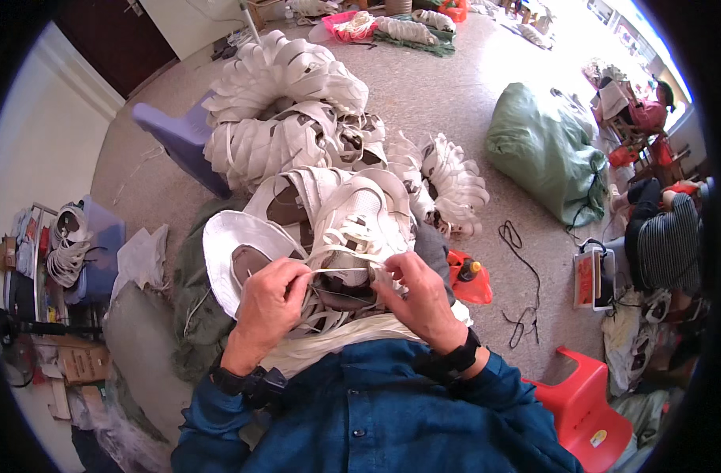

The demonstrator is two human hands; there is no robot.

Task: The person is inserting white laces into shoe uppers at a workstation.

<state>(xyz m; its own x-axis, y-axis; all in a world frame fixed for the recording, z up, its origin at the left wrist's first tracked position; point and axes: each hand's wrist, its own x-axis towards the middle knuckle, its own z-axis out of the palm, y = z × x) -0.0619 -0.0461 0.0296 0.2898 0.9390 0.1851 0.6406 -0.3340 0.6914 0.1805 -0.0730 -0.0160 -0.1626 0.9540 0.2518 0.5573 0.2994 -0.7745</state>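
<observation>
Down on the lap, a white shoe upper (pixel 352 229) sits atop a stack of others, and both hands are at it: the left hand (pixel 270 296) pinches a flat white lace (pixel 337 270) pulled taut, the right hand (pixel 415 296) grips its other end. Just right lies an orange bottle (pixel 471 280); bundled uppers (pixel 281 102) are heaped beyond.

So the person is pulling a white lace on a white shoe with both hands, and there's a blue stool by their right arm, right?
Not quite: the head view shows the stool by the right arm is red, not blue. The rest holds: the left hand and right hand pull a white lace on a white shoe.
</observation>
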